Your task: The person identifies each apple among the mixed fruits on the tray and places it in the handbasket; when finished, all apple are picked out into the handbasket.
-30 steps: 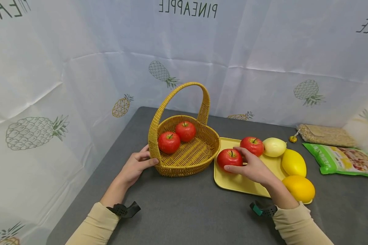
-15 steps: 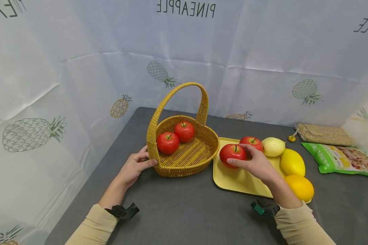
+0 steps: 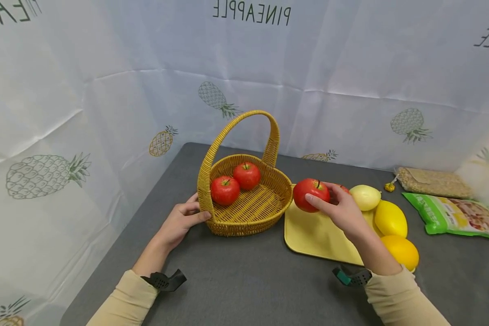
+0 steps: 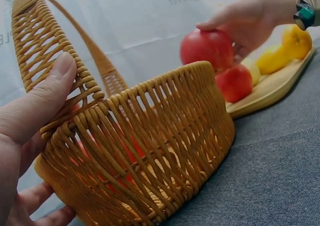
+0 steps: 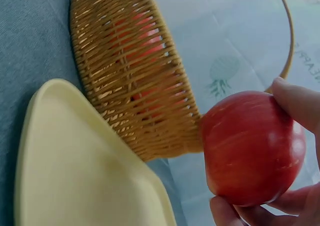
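Observation:
My right hand (image 3: 344,208) holds a red apple (image 3: 311,194) in the air above the yellow tray (image 3: 309,242), just right of the basket's rim. Thumb and fingers curl round the fruit's side in the right wrist view. My left hand (image 3: 179,224) grips the left end of the woven basket (image 3: 244,228) at its handle's base, the thumb (image 4: 59,80) lying over the handle. Inside the basket sit two more red apples, one nearer (image 3: 225,190) and one behind (image 3: 246,175). Another apple (image 4: 234,84) rests on the tray, mostly hidden by my right hand in the head view.
On the tray's right side lie a pale yellow fruit (image 3: 365,198), a bright yellow fruit (image 3: 391,219) and an orange-yellow one (image 3: 401,252). Farther right are a green food packet (image 3: 454,215) and a bag of grain (image 3: 435,182). A pineapple-print curtain (image 3: 342,54) hangs behind the grey table.
My right hand has lifted the apple off the tray, upward and slightly toward the back. The left hand and the basket have stayed put.

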`<state>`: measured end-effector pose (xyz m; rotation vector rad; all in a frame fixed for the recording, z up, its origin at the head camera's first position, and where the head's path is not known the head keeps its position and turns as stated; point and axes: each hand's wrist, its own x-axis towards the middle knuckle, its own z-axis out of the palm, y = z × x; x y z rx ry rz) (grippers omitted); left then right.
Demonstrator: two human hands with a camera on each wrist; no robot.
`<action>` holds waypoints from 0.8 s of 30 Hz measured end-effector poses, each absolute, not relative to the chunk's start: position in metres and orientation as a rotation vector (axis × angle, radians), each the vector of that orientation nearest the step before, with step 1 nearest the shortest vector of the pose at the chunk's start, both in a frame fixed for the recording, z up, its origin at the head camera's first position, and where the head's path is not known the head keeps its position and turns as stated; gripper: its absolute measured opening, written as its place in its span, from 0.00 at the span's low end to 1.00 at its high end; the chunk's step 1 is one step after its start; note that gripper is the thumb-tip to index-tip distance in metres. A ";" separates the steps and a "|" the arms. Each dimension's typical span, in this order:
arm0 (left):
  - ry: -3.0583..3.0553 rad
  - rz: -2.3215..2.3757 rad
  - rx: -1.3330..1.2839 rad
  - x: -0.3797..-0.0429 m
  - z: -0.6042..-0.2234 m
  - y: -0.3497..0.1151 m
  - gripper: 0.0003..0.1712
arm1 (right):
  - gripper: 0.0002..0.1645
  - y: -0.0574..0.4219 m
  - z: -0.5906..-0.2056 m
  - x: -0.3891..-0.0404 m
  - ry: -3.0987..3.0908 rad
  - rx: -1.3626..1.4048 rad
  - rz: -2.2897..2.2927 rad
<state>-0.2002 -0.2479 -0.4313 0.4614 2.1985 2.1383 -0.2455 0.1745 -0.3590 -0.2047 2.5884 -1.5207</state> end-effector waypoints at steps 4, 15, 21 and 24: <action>2.204 2.133 0.460 -0.202 -0.433 -0.248 0.12 | 0.48 0.165 -0.354 -0.247 2.565 -0.232 -1.560; 2.205 2.131 0.458 -0.203 -0.435 -0.249 0.10 | 0.46 0.138 -0.347 -0.246 2.479 -0.309 -1.607; 2.215 2.124 0.459 -0.204 -0.435 -0.249 0.12 | 0.46 0.126 -0.346 -0.248 2.495 -0.334 -1.573; 2.220 2.120 0.455 -0.203 -0.434 -0.249 0.14 | 0.45 0.118 -0.346 -0.250 2.507 -0.368 -1.531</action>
